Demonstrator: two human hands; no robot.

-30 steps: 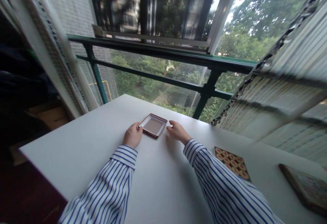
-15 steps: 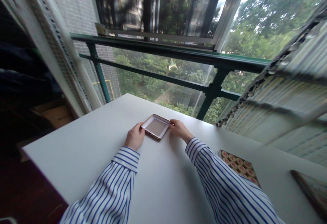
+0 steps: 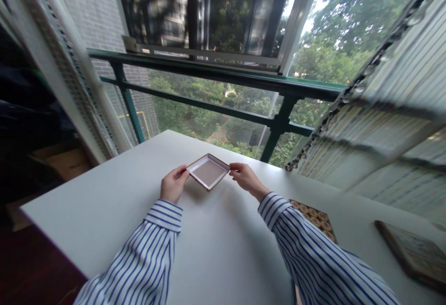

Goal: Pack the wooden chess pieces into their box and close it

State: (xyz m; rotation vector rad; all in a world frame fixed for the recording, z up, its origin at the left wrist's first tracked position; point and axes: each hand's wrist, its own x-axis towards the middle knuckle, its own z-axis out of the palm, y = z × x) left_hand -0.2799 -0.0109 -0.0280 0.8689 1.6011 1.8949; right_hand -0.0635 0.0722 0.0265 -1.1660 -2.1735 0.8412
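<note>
A shallow square box lid [image 3: 208, 171], brown outside and pale inside, lies open side up, lifted a little above the white table [image 3: 104, 203]. My left hand [image 3: 173, 184] pinches its left corner. On the opposite corner my right hand [image 3: 245, 177] pinches too. Both arms wear blue-and-white striped sleeves.
A tray of round red-and-cream pieces [image 3: 315, 219] lies by my right forearm. A flat framed board [image 3: 411, 254] sits at the far right. Behind the table stand a green railing [image 3: 223, 75] and a window; striped curtains [image 3: 386, 124] hang at right.
My right hand has closed onto the lid's right corner, and both hands have raised the lid slightly off the table.
</note>
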